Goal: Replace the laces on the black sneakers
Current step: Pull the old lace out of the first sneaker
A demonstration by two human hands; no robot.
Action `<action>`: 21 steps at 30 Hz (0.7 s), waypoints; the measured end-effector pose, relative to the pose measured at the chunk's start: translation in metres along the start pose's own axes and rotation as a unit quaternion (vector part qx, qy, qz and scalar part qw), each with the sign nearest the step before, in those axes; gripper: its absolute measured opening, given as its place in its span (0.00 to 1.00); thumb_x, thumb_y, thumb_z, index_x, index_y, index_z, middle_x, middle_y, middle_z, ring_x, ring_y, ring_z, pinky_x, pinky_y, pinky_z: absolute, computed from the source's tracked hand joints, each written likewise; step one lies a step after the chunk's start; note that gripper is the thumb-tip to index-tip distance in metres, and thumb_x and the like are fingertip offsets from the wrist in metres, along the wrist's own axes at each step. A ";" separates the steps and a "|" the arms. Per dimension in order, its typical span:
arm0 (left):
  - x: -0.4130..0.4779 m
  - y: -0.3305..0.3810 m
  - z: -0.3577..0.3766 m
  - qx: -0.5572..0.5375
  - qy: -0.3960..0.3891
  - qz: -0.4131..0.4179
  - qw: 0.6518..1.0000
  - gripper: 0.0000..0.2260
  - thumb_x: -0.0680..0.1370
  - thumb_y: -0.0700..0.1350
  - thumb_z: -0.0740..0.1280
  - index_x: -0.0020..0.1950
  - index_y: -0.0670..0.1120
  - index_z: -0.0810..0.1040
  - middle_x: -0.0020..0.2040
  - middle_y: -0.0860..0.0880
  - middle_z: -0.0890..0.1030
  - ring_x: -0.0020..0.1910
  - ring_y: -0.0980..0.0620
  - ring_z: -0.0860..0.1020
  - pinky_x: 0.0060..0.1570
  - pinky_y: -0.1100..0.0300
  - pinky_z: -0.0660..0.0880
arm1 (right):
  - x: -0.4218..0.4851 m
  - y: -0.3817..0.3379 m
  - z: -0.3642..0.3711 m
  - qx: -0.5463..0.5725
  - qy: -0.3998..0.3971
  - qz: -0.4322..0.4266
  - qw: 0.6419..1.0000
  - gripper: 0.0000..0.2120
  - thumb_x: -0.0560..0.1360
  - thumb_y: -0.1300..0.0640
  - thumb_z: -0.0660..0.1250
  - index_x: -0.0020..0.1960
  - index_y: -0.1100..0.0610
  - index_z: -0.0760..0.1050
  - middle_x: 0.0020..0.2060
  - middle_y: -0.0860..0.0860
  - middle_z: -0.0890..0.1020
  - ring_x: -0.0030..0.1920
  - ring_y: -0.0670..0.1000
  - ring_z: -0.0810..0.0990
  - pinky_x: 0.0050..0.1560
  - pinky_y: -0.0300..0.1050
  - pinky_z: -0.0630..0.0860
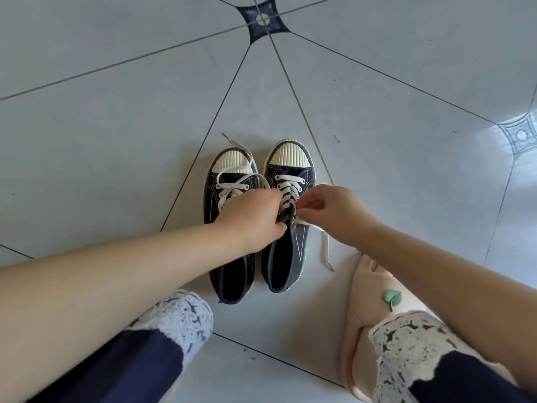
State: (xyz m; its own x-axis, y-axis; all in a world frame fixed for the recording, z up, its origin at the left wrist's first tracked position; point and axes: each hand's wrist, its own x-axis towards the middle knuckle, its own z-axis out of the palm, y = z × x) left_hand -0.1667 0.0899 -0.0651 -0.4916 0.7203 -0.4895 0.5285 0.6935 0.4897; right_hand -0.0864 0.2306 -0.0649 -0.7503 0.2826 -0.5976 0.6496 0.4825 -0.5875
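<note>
Two black canvas sneakers with white toe caps stand side by side on the floor, toes away from me. The left sneaker [225,274] has a loose white lace [236,186] through its lower eyelets, one end trailing past the toe. The right sneaker [286,263] is laced in white [289,189] nearly to the top. My left hand [252,218] grips that shoe's tongue and top edge. My right hand [334,210] pinches its lace near the top eyelet; a loose lace end [325,248] hangs down the shoe's right side onto the floor.
Pale grey floor tiles [116,141] with dark seams lie all around. My knees in dark trousers with white lace trim [186,318] frame the bottom. A pink slipper [366,309] with a green leaf sits under my right leg.
</note>
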 end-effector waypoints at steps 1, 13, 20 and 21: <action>-0.001 -0.002 0.001 -0.025 0.007 0.002 1.000 0.10 0.73 0.48 0.67 0.51 0.45 0.74 0.44 0.51 0.77 0.46 0.49 0.75 0.46 0.53 0.73 | 0.001 0.000 0.002 0.032 0.000 0.011 0.999 0.03 0.70 0.57 0.70 0.44 0.52 0.79 0.42 0.48 0.82 0.46 0.47 0.79 0.50 0.42 0.74; -0.006 -0.014 0.007 -0.158 0.074 -0.022 0.985 0.10 0.70 0.43 0.72 0.42 0.52 0.71 0.34 0.57 0.73 0.33 0.62 0.70 0.37 0.61 0.67 | 0.005 0.005 0.013 0.089 -0.006 0.038 0.995 0.08 0.69 0.56 0.71 0.34 0.48 0.76 0.33 0.44 0.77 0.35 0.43 0.74 0.34 0.35 0.70; -0.004 0.000 0.010 -0.099 0.080 -0.058 0.990 0.15 0.67 0.57 0.71 0.42 0.49 0.72 0.36 0.54 0.75 0.38 0.53 0.74 0.38 0.55 0.71 | 0.007 0.003 0.014 0.090 0.015 0.032 0.995 0.08 0.66 0.55 0.75 0.34 0.48 0.76 0.42 0.52 0.80 0.41 0.48 0.77 0.41 0.39 0.72; -0.003 0.001 0.010 -0.099 0.085 -0.062 0.990 0.13 0.68 0.55 0.71 0.41 0.49 0.73 0.37 0.53 0.75 0.39 0.51 0.75 0.40 0.54 0.73 | 0.007 0.004 0.015 0.095 0.021 0.037 0.995 0.08 0.66 0.55 0.75 0.33 0.47 0.76 0.43 0.52 0.80 0.40 0.47 0.77 0.40 0.38 0.70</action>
State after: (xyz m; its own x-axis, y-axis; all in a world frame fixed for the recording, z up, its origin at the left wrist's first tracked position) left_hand -0.1574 0.0882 -0.0706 -0.6618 0.6103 -0.4353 0.3192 0.7549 0.5729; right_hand -0.0876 0.2217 -0.0798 -0.7012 0.3486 -0.6219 0.7119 0.2950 -0.6373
